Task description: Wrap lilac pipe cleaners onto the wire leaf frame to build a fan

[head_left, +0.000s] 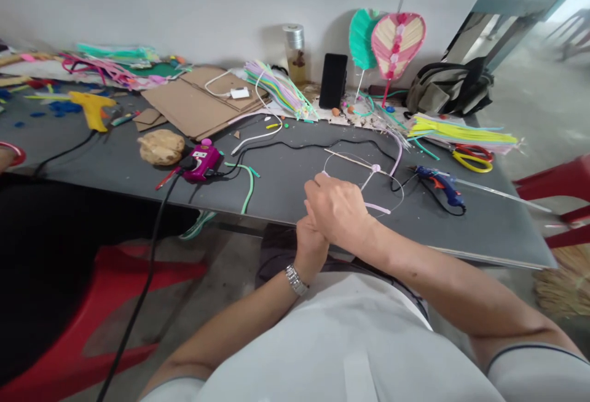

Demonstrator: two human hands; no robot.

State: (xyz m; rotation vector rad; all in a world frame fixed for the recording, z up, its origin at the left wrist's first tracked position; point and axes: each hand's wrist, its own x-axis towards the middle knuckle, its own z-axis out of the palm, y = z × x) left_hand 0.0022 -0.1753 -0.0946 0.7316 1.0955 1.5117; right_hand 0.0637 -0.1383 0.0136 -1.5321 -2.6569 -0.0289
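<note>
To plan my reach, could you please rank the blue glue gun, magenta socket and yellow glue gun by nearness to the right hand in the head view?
1. Blue glue gun, right
2. Magenta socket, left
3. Yellow glue gun, far left

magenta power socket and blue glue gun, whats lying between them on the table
In the head view: a green strip, a black cord and a thin wire loop with pink strips.

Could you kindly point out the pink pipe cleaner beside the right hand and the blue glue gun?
pink pipe cleaner (378,208), head view, on its stretch right of the hand.
blue glue gun (437,181), head view, on its body.
</note>
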